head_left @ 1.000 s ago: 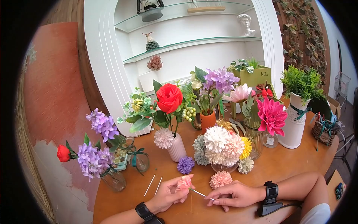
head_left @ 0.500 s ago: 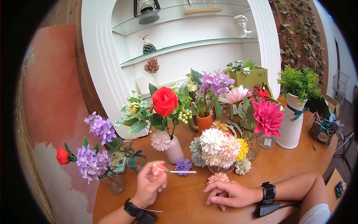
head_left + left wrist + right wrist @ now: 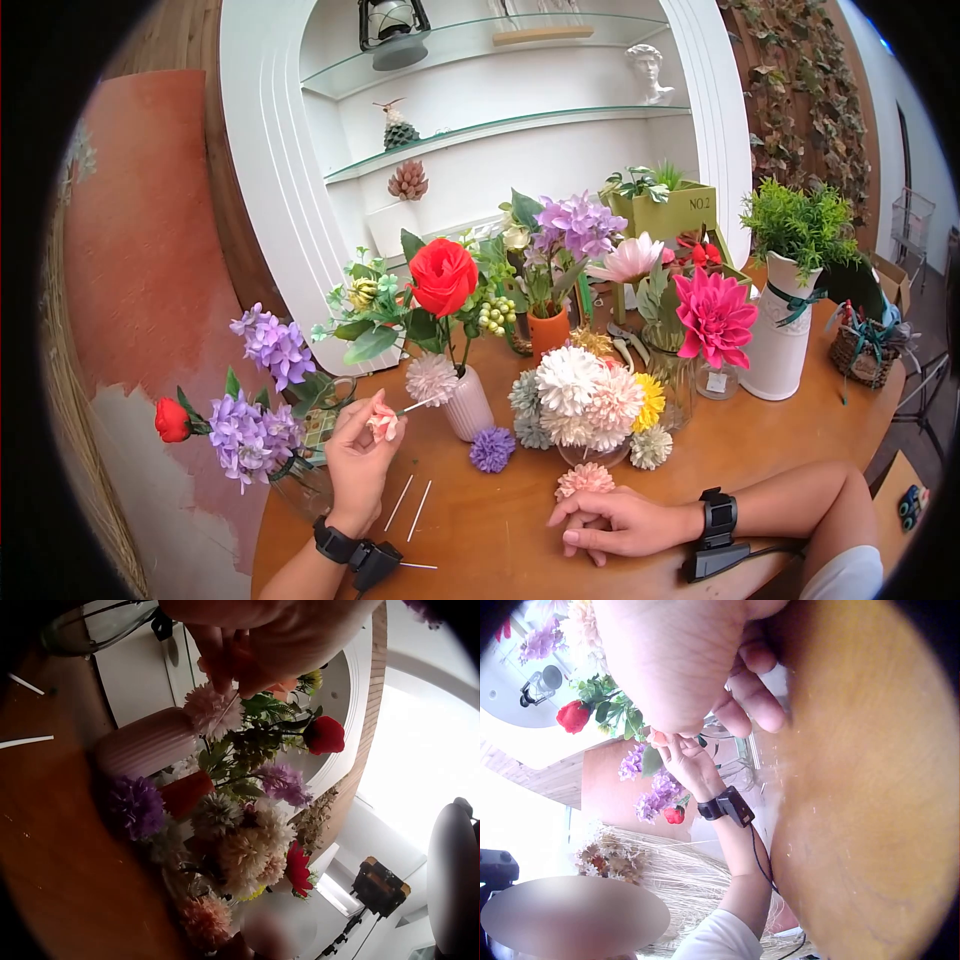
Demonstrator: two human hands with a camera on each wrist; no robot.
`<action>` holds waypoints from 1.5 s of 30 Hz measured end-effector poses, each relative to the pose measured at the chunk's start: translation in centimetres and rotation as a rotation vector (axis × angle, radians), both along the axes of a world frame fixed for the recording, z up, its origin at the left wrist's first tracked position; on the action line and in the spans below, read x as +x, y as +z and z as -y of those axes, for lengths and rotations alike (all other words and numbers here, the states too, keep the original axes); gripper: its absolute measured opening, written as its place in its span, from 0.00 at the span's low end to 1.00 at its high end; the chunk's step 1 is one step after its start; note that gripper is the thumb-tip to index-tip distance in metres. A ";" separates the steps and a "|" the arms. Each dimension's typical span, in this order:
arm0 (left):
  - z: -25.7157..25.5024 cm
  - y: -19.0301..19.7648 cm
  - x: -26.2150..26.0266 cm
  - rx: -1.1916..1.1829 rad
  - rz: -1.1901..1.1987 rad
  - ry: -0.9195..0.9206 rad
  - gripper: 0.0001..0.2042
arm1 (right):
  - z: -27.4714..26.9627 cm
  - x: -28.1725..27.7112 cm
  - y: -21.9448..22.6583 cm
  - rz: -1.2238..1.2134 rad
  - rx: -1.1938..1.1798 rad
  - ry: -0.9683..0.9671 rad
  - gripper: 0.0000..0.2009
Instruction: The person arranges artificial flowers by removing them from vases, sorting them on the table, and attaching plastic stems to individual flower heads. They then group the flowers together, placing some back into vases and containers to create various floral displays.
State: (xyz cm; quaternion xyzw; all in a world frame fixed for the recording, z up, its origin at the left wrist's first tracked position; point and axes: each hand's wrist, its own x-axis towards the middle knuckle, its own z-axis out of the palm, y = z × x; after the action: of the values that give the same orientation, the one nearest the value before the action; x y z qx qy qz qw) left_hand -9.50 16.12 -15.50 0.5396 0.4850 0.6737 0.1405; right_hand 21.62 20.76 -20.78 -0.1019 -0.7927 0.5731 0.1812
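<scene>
My left hand [image 3: 360,462] pinches a small pink flower [image 3: 382,424] by its head, raised over the table's left part. The flower's thin pale stem [image 3: 420,403] points right, in front of the pink ribbed vase [image 3: 467,404]. In the left wrist view the fingers of the left hand [image 3: 277,637] partly cover the flower. My right hand [image 3: 625,522] rests by the table's front with relaxed, slightly bent fingers and nothing in them; a pink pompom flower [image 3: 585,480] lies just behind it. The right wrist view also shows the right hand [image 3: 682,664] empty.
White sticks [image 3: 398,503] lie near the left wrist. A purple pompom [image 3: 492,449] sits by the ribbed vase. Purple flowers [image 3: 250,438] in glass jars stand at the left, a bowl of pompoms [image 3: 580,395] in the middle, a white pitcher [image 3: 775,340] at the right.
My left hand has moved left and up with the flower, whose stem has swung to point upward right. My right hand let go of the stem and has stayed almost in place.
</scene>
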 end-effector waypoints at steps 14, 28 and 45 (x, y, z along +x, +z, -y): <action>0.3 2.3 0.5 0.151 -0.468 0.137 0.19 | 0.1 0.0 0.0 -0.006 0.000 -0.004 0.11; -0.6 3.8 1.9 0.218 -0.832 0.382 0.23 | 0.1 -0.1 -0.3 -0.021 0.023 -0.007 0.10; -2.1 3.1 1.6 0.217 -0.936 0.382 0.15 | -0.1 0.1 -0.2 0.018 0.028 0.015 0.11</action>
State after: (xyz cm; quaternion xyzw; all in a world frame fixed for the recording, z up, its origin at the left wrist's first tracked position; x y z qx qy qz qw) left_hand -7.86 18.22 -12.43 0.6966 0.5129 0.4203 -0.2739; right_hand 21.69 20.90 -20.98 -0.0987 -0.8031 0.5623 0.1709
